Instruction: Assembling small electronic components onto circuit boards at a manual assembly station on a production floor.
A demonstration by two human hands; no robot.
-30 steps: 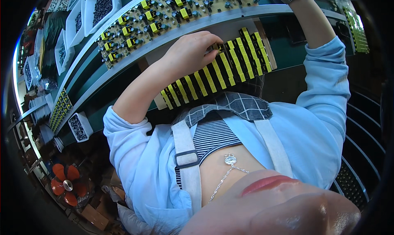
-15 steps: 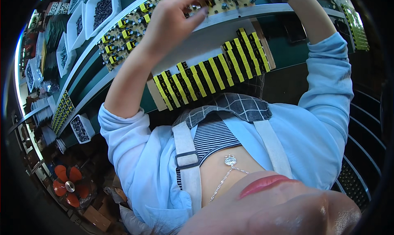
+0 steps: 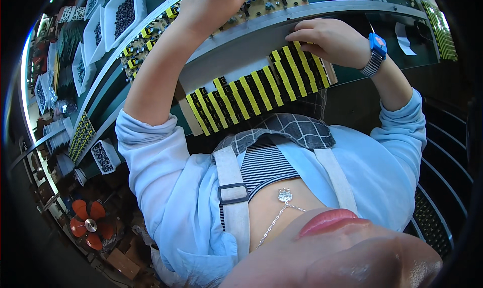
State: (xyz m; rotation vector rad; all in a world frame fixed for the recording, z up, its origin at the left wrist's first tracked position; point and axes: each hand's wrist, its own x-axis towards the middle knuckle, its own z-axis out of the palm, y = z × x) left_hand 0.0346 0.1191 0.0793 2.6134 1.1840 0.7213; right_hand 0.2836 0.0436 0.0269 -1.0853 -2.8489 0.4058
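My left hand reaches over a row of circuit boards fitted with small parts. Its thumb shows at the upper edge, but the other fingertips are cut off or hidden, so what it holds cannot be seen. My right hand is at the far right end of a tray, its fingers bent around the end of a column of small yellow-and-black transformers. The fingertips close on a transformer there. A blue wrist strap with a striped band is on my right wrist.
A metal rail runs between boards and tray. White bins of small dark parts stand at the left, another bin lower down. More populated boards lie far left and far right. An orange-bladed fan is lower left.
My right hand has come down from the upper edge to the transformers in the tray. My left hand has moved slightly up over the boards, its fingertips now out of sight.
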